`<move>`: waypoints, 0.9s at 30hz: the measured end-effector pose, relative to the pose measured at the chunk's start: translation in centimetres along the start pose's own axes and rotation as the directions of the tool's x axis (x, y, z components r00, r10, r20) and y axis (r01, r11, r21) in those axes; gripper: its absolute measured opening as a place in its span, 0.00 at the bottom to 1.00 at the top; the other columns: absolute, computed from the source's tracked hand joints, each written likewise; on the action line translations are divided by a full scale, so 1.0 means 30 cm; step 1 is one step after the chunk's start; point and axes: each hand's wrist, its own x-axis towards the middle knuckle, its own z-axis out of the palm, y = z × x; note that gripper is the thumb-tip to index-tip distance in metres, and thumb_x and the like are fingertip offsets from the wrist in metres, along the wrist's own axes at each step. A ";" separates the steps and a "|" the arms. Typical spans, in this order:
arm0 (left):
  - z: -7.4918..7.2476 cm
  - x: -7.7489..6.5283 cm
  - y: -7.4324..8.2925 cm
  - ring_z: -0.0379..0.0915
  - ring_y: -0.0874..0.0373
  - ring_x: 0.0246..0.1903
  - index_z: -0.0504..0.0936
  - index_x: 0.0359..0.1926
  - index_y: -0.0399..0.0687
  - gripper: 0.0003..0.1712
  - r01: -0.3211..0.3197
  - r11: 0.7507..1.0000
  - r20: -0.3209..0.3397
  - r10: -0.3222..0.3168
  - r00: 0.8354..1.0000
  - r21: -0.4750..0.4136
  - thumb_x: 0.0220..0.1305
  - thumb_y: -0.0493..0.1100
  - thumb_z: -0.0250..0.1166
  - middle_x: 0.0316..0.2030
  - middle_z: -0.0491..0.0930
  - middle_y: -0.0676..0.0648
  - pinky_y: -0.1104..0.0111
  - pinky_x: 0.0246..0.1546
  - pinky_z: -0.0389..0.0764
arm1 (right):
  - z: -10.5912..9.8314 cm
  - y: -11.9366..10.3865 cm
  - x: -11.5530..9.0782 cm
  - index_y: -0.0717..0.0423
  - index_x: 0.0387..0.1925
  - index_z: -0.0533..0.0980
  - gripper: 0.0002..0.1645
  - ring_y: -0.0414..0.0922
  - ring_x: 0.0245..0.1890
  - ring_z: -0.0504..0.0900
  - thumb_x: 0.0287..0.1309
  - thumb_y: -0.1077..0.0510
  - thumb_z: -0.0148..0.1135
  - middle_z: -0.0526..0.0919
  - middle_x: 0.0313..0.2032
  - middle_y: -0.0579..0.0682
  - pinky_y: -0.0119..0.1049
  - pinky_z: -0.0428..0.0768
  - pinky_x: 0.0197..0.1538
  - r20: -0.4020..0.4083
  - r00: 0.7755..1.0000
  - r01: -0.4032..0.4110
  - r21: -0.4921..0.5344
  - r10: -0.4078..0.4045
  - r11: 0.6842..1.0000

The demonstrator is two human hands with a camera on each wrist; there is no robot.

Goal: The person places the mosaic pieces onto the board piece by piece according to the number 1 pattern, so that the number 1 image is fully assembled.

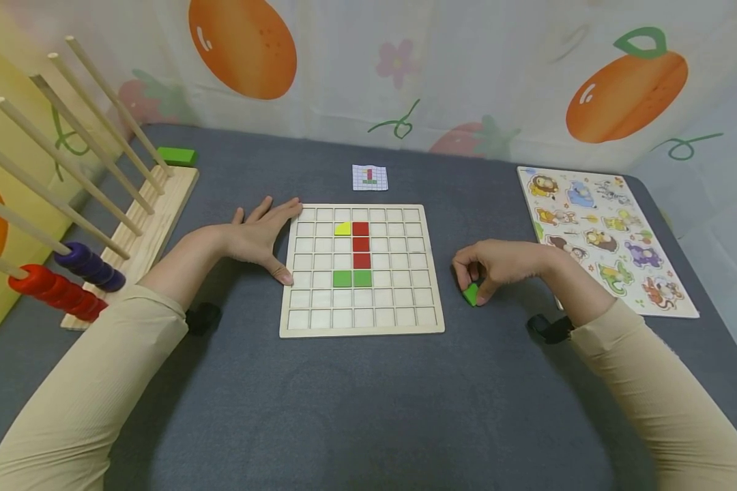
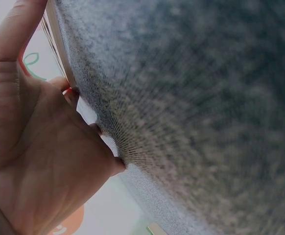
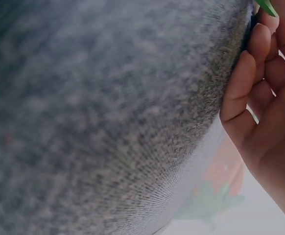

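Note:
My left hand (image 1: 254,235) lies spread at the left side of a pale wooden grid board (image 1: 362,332), fingertips at its upper left corner and thumb on its left edge. On the board, three red squares (image 1: 360,244) stand in a column, with a yellow piece with a slanted corner (image 1: 342,230) left of the top one. Two green squares (image 1: 353,279) lie side by side below. Right of the board, my right hand (image 1: 497,264) pinches a small green piece (image 1: 471,294) between thumb and fingers, close over the table; in the right wrist view only its tip shows.
Behind the board lies a small pattern card (image 1: 370,178). A wooden rod stand (image 1: 178,198) with red and purple beads is at the left, a green block (image 1: 177,157) behind it. An animal puzzle board (image 1: 608,239) lies beyond my right hand. A fruit-print curtain (image 1: 467,68) closes the back.

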 end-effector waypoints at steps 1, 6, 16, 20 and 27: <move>-0.001 0.000 0.000 0.17 0.36 0.78 0.35 0.80 0.53 0.80 0.000 1.000 0.000 0.000 1.000 -0.001 0.39 0.66 0.80 0.80 0.28 0.47 0.27 0.67 0.28 | -0.002 0.000 0.000 0.52 0.32 0.77 0.14 0.43 0.31 0.71 0.47 0.63 0.76 0.75 0.31 0.49 0.33 0.74 0.35 -0.004 1.000 -0.002 0.008 0.002 1.000; 0.000 -0.001 0.000 0.17 0.36 0.78 0.35 0.80 0.53 0.80 -0.003 1.000 -0.003 0.003 1.000 -0.001 0.39 0.66 0.80 0.80 0.28 0.48 0.27 0.67 0.28 | -0.011 0.001 0.007 0.54 0.32 0.77 0.11 0.41 0.28 0.73 0.51 0.61 0.74 0.77 0.29 0.50 0.33 0.75 0.34 -0.022 1.000 -0.008 0.038 0.009 0.999; 0.001 -0.004 0.000 0.16 0.36 0.78 0.35 0.80 0.52 0.80 -0.015 1.000 -0.003 0.015 1.000 -0.010 0.38 0.66 0.80 0.80 0.28 0.48 0.28 0.67 0.26 | -0.019 0.000 0.013 0.55 0.40 0.80 0.09 0.41 0.34 0.80 0.58 0.61 0.69 0.84 0.36 0.52 0.33 0.80 0.39 -0.089 0.996 0.008 0.037 -0.005 0.999; 0.000 -0.006 0.002 0.16 0.36 0.78 0.35 0.80 0.53 0.80 -0.014 1.000 -0.002 0.014 1.000 -0.010 0.38 0.66 0.80 0.80 0.27 0.48 0.28 0.67 0.27 | -0.023 -0.004 0.024 0.53 0.41 0.81 0.08 0.41 0.35 0.82 0.58 0.61 0.69 0.85 0.36 0.51 0.34 0.82 0.40 -0.132 0.991 0.024 0.036 -0.019 0.999; 0.000 -0.005 -0.001 0.16 0.36 0.78 0.35 0.80 0.53 0.80 -0.012 1.000 -0.003 0.012 1.000 -0.005 0.38 0.66 0.80 0.80 0.28 0.47 0.28 0.67 0.27 | -0.033 -0.032 0.055 0.54 0.42 0.82 0.10 0.42 0.34 0.81 0.58 0.61 0.69 0.84 0.34 0.52 0.35 0.81 0.38 -0.207 0.977 0.064 0.060 -0.051 0.996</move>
